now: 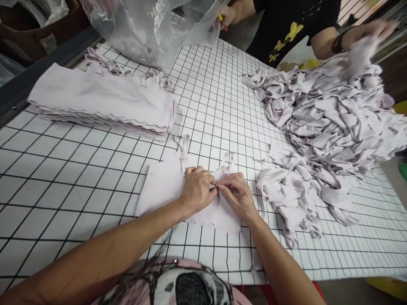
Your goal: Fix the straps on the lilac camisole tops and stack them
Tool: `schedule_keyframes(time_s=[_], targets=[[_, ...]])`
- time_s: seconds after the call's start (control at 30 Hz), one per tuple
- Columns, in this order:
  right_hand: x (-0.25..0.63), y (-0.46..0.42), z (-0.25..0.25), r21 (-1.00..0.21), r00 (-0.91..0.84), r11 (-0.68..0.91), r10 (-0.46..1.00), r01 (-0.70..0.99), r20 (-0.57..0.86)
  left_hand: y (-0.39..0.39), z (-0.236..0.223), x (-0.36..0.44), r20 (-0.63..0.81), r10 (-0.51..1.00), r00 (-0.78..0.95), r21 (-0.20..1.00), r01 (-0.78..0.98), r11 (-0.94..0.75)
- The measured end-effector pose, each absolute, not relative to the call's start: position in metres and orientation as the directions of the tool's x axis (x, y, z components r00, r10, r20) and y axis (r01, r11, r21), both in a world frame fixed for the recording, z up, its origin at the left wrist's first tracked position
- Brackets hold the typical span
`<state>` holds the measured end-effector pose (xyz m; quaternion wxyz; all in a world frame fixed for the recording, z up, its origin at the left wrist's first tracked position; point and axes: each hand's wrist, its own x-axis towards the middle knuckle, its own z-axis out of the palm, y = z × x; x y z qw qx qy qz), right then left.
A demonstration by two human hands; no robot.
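A flat pale lilac fabric piece (162, 186) with thin straps lies on the white grid-lined table (79, 169) in front of me. My left hand (197, 188) and my right hand (237, 195) rest on it side by side, fingers curled and pinched together where the two hands meet. Both seem to pinch the fabric or something small on it; what sits between the fingertips is too small to name. One strap (184, 148) runs away from my left hand, a second strap (227, 159) loops above my right hand.
A neat stack of lilac pieces (101, 99) lies at the back left. A big loose heap of the same fabric (330, 127) fills the right side. A clear plastic bag (149, 25) hangs over the far edge. Another person in a black shirt (292, 25) works across the table.
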<state>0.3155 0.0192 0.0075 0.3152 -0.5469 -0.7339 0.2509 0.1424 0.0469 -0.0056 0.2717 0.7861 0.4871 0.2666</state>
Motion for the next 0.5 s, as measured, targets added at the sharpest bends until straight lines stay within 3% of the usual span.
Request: schedule_keyframes(time_s=[0.17, 0.33, 0.5], targets=[[0.319, 0.025, 0.014, -0.509, -0.314, 0.369, 0.929, 0.778, 0.195, 0.047, -0.005, 0.142, 0.150, 0.906, 0.396, 0.684, 0.620, -0.384], [0.326, 0.036, 0.027, -0.284, -0.501, 0.530, 0.848, 0.799, 0.173, 0.049, -0.004, 0.140, 0.133, 0.897, 0.420, 0.697, 0.604, -0.387], [0.333, 0.048, 0.036, -0.190, -0.633, 0.632, 0.771, 0.751, 0.061, 0.050, -0.002, 0.139, 0.116, 0.892, 0.436, 0.711, 0.591, -0.382]])
